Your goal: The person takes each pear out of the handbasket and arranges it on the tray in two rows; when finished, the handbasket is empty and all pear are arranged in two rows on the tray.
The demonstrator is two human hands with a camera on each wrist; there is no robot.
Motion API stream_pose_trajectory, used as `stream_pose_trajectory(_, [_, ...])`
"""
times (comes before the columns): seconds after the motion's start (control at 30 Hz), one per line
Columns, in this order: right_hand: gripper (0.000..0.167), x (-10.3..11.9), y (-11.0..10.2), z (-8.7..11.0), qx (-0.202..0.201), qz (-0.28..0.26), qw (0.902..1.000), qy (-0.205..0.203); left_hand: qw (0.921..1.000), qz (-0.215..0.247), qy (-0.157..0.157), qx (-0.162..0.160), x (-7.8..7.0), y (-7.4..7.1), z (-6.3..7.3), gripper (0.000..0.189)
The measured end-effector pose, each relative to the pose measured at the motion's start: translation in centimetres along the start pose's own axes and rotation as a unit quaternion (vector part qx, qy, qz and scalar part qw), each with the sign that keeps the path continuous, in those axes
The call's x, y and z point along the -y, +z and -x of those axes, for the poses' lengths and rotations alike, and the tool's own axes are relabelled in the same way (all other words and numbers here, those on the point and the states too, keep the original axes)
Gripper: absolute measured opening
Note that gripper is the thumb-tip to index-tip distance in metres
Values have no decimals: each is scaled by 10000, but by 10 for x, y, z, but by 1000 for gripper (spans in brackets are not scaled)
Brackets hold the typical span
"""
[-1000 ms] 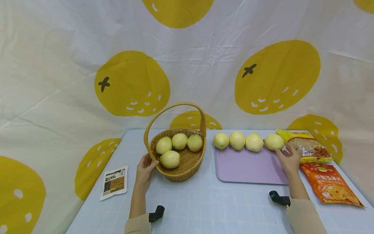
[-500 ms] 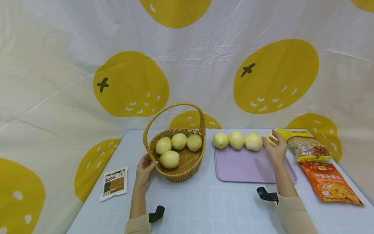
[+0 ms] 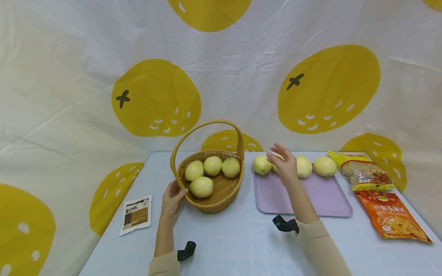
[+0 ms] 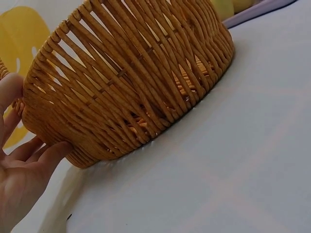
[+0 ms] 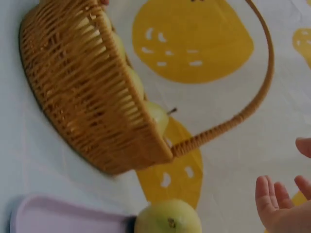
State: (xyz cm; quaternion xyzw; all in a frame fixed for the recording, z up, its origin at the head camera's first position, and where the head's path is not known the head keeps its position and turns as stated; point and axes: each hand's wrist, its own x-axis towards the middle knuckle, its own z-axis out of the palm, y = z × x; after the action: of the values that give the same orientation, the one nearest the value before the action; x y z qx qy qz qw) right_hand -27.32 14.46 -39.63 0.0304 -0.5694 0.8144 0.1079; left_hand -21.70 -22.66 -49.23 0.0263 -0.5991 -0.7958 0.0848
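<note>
A brown wicker basket with a tall arched handle holds several pale yellow-green pears. My left hand grips its left side, the thumb over the rim and the fingers against the outer wall, as the left wrist view shows. To the right, several more pears stand in a row along the back edge of a light purple tray. Over that row hovers my right hand, fingers spread and nothing in it. It partly hides one pear in the head view.
At the far right lie a yellow snack bag and an orange snack bag. A small white-and-brown packet lies left of the basket. A fruit-patterned cloth hangs behind the table.
My right hand has moved left and slightly up, from the rightmost pear along the row towards the basket, carrying nothing. My left hand stays on the basket.
</note>
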Motion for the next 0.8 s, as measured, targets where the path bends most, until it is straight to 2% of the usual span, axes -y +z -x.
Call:
stream_pose_trajectory(0.23, [47,-15,45,4,764,73,9970,-92,10000,-1,21,-47,3,-1,-1,57])
stream_pose_trajectory(0.4, [48,-31,68,15,1437,710,9871,-41,10000,17,12,-6,4,0,-3,58])
stream_pose_trajectory(0.53, [50,-47,84,28,2223,1186,9677,42,9999,139,-28,-42,3,2,-1,58])
stream_pose_trajectory(0.67, [56,-60,96,36,3016,1567,9403,181,9998,182,-24,-43,1,3,1,58])
stream_pose_trajectory(0.8, [62,-69,107,38,3458,1920,9181,253,9998,212,-9,-36,0,3,2,58])
